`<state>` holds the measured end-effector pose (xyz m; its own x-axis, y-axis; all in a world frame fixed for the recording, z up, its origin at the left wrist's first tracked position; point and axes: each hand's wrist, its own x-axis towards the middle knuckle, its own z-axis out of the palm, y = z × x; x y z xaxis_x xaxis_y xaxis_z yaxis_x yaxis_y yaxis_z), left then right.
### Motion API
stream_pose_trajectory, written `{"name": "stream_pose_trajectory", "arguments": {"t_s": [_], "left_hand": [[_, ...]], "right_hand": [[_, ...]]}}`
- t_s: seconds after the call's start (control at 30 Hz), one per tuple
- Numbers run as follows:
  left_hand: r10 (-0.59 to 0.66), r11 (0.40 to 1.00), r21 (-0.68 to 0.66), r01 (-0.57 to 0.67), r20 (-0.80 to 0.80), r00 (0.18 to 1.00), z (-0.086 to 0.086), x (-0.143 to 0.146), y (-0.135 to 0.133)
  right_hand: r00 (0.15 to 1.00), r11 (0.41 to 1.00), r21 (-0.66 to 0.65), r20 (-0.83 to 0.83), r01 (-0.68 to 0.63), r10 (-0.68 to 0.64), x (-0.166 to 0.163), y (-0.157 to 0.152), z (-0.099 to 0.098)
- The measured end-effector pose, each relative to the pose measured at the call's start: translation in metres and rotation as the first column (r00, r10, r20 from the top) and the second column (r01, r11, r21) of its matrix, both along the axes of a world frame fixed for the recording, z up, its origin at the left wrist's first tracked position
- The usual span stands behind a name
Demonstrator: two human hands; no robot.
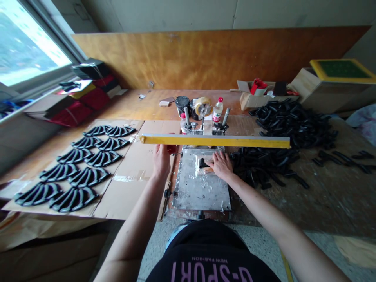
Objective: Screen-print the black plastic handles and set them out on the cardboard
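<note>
A long yellow-edged frame [214,141], seen nearly edge-on, spans the space above a grey metal plate [202,194]. At its left part, my left hand [162,160] is closed against the lower edge, with the fingertips partly hidden behind it. My right hand [222,165] is over the plate, thumb and fingers on a small black plastic piece [203,163]. This piece lies on a pale, tape-covered block [198,171] fixed to the plate; my hand covers part of it. Behind the frame rises a clamp with metal posts [226,116].
Fan-shaped black pieces [89,171] lie in rows on cardboard [129,156] at left. Heaped black plastic parts [293,125] fill the right side. A tape roll [203,106], a bottle [217,110] and a black tub [182,105] stand behind. Boxes [311,88] are at back right.
</note>
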<state>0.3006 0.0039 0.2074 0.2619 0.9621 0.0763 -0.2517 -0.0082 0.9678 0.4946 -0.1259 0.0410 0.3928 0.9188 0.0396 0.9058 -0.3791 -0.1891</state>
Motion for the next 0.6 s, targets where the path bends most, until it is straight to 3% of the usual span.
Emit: {"name": "stream_pose_trajectory", "arguments": {"t_s": [0.07,0.2,0.33,0.47,0.6], "left_hand": [[0.013,1.0,-0.011,-0.013,-0.01,1.0,-0.004,-0.003,-0.003],[0.032,0.999,-0.011,-0.032,-0.017,0.999,-0.009,-0.005,-0.004],[0.016,1.0,0.003,-0.016,0.004,1.0,-0.006,0.0,0.0],[0.014,1.0,0.006,-0.014,0.0,1.0,-0.006,0.0,0.001],[0.014,1.0,0.007,-0.014,-0.021,1.0,-0.01,-0.004,-0.001]], "right_hand": [[0.999,0.999,0.029,-0.011,0.045,-0.045,0.008,-0.004,0.006],[0.989,0.979,0.154,-0.056,-0.13,0.14,-0.002,0.002,0.014],[0.965,0.954,0.201,-0.09,-0.224,0.246,-0.025,0.028,0.001],[0.981,0.984,0.14,-0.141,-0.112,0.131,-0.025,0.054,-0.013],[0.978,0.986,0.162,-0.208,0.034,0.001,-0.001,0.059,-0.009]]}}
